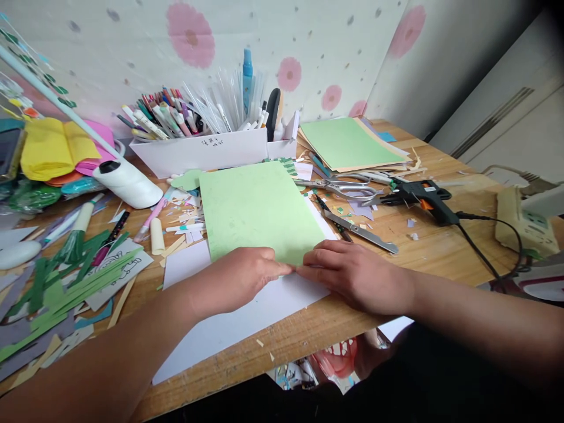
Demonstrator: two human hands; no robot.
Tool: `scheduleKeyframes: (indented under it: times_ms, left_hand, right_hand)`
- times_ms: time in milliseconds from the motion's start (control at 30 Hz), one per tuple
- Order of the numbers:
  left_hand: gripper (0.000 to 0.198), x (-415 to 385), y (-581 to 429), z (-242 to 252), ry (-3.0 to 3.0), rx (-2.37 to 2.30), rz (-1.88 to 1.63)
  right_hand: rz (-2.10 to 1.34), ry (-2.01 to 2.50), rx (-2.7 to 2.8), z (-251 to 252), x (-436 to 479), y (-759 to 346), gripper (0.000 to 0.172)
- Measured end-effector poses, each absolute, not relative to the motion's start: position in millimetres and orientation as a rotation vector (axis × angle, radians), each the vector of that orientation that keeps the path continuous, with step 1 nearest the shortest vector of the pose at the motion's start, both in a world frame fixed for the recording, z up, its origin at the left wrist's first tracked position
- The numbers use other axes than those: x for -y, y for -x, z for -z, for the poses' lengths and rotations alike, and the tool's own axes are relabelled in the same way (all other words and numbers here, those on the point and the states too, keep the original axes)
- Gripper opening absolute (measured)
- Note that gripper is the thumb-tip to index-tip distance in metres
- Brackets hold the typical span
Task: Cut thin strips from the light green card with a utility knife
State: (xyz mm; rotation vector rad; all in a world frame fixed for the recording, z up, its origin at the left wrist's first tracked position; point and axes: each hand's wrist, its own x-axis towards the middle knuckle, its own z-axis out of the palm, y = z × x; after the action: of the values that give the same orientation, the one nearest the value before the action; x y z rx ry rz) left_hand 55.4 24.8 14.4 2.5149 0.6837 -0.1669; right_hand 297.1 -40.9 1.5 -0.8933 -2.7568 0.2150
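Note:
A light green sheet of paper [259,211] lies on top of a white sheet [207,329] at the table's front. Along the green sheet's near edge, my left hand [233,276] is curled closed, its thumb and forefinger on the edge. My right hand [359,273] grips the same edge from the other side, fingers pressed together. The fingertips of both hands meet near the middle of that edge. How the paper sits beneath the fingers is partly hidden.
Strips of cut paper [79,294] litter the left side. Scissors [348,188], an open craft knife [365,232] and a glue gun [423,197] lie to the right. Behind stand a white box of pens [202,153] and a stack of green sheets [352,144]. A white spool [127,182] is leftward.

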Motion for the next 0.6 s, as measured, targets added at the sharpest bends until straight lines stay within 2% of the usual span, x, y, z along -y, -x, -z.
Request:
scheduleKeyframes:
  times_ms: [133,333,600]
  left_hand:
    - [0.033,-26.0,-53.0,-10.7,-2.485,-0.691,0.101]
    - [0.024,-27.8,-49.3,-8.9,-2.463,-0.668,0.053]
    - [0.034,-27.5,-47.1,-13.3,-2.483,-0.674,0.137]
  right_hand:
    - [-0.324,0.883,2.826,-6.1,34.2,-295.5,0.037]
    - [-0.25,0.896,2.871,-5.0,34.8,-296.9,0.037]
    - [-0.177,0.995,2.84,-2.7,39.1,-287.5,0.029]
